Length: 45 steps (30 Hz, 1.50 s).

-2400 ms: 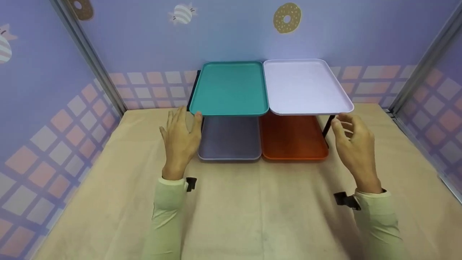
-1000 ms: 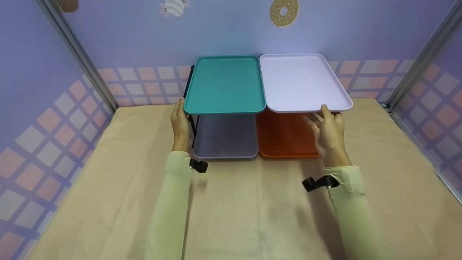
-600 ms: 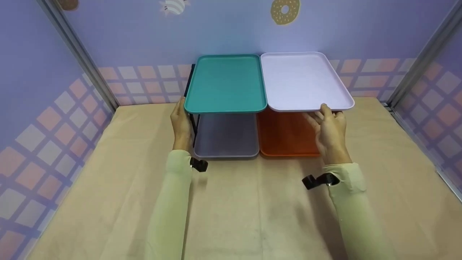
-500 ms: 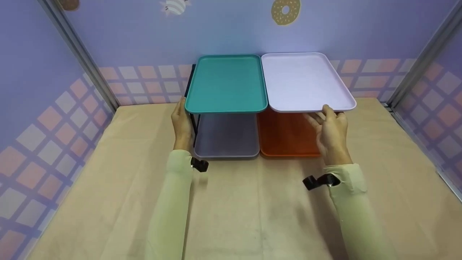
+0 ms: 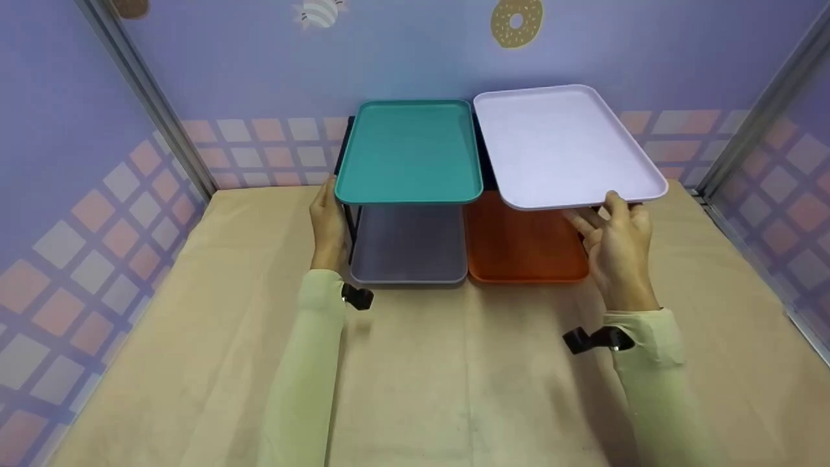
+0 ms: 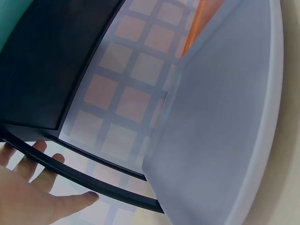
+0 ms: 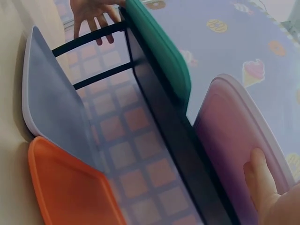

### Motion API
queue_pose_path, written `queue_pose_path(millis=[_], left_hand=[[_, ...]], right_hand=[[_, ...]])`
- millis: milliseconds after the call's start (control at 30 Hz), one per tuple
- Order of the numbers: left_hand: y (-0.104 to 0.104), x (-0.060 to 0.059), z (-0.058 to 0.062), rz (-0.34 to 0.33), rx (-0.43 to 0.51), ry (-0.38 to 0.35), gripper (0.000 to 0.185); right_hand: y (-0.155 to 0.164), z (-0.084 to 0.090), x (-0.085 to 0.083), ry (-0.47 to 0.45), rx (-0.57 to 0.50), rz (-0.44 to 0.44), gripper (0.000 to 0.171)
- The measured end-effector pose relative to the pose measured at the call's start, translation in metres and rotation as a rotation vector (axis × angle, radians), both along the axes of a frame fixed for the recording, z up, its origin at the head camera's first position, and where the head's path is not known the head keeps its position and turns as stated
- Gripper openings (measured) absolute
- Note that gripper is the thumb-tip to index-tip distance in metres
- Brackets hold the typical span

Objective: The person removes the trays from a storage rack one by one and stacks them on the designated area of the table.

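Lilac tray (image 5: 557, 146) looks light, stiff, slick; right hand (image 5: 616, 250) pinches its near rim, thumb on top; left hand (image 5: 326, 224) flat against rack (image 6: 89, 180)

teal tray (image 5: 408, 150) on the rack's top; grey tray (image 5: 407, 244) and orange tray (image 5: 524, 245) below it

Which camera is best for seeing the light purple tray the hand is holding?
The head view: the whole light purple tray shows from above, with the right hand gripping its near edge. The right wrist view shows only its underside with fingers pressed against it. The left wrist view does not show it.
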State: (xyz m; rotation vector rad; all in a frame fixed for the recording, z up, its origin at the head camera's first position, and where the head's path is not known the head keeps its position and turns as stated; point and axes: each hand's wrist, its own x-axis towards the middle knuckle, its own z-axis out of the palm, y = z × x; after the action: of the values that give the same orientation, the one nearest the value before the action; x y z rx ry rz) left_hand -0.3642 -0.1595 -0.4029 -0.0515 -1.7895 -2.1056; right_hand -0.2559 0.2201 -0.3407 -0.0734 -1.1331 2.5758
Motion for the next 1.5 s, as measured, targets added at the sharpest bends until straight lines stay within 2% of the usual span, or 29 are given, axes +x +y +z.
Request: queue_pose_path(millis=[233, 500, 767, 1100, 1500], left_hand=[[-0.001, 0.000, 0.001, 0.005, 0.012, -0.006, 0.052], [0.000, -0.003, 0.000, 0.013, 0.020, -0.004, 0.053], [-0.001, -0.002, 0.001, 0.031, -0.011, -0.016, 0.054], [-0.003, -0.002, 0.002, 0.058, -0.092, -0.014, 0.053], [-0.003, -0.005, 0.001, 0.073, -0.085, -0.002, 0.053]], right_hand=[[0.006, 0.006, 0.010, 0.041, -0.010, -0.012, 0.031], [0.011, 0.005, 0.017, 0.099, -0.025, -0.020, 0.030], [0.014, 0.008, 0.027, 0.120, -0.037, -0.005, 0.027], [0.016, 0.010, 0.039, 0.135, 0.045, 0.019, 0.030], [0.019, 0.005, 0.048, 0.125, 0.098, 0.037, 0.030]])
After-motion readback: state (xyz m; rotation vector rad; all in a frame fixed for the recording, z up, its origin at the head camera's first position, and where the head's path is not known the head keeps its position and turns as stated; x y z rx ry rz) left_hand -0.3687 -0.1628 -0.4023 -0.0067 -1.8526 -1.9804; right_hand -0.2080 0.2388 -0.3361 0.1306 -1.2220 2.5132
